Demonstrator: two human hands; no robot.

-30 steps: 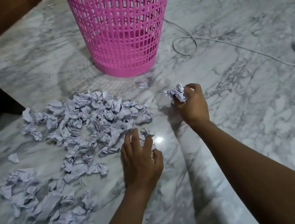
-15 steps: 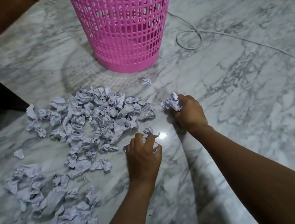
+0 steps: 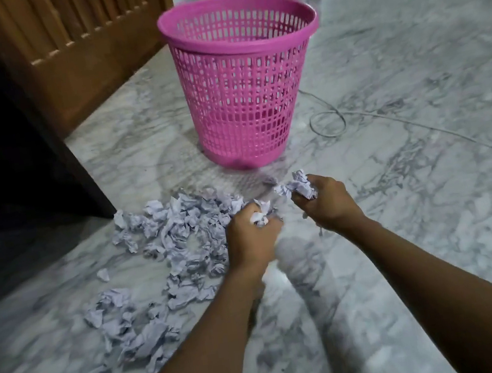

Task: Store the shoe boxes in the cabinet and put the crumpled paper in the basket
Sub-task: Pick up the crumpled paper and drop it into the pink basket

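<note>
Over the left half of the marble floor (image 3: 417,225), crumpled paper (image 3: 179,236) is strewn. A fistful is clenched in the left hand (image 3: 250,238); the pink basket (image 3: 244,91) is stood upright just beyond. More is clenched in the right hand (image 3: 327,203). Judged light, soft, springy (loose bits may be shed): best grabbed whole and squeezed tight.
</note>
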